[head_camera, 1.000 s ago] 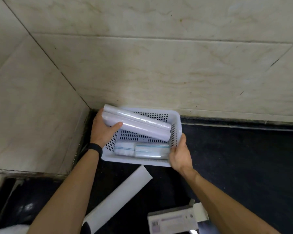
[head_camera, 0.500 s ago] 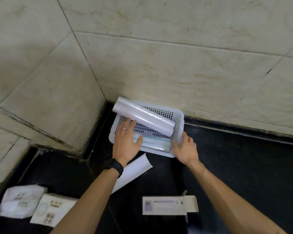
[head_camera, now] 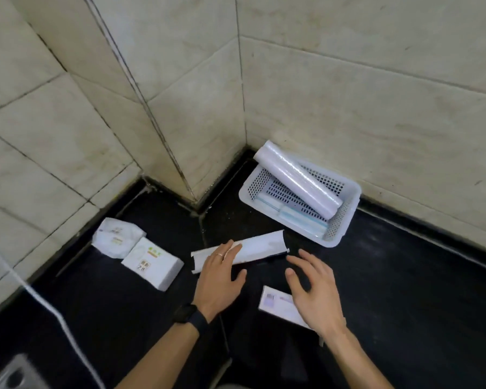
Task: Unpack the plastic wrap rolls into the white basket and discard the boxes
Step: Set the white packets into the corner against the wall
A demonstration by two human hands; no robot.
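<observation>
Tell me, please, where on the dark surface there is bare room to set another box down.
The widest bare patch of the dark surface lies right of the white basket and right hand, up to the wall. A smaller one lies between the white box and left forearm. The middle is crowded: curled sheet, left hand, labelled box.

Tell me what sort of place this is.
Likely a tiled kitchen or utility room: large beige wall tiles meet in a corner, a black stone-like surface runs below, and a white basket holds a plastic wrap roll.
</observation>
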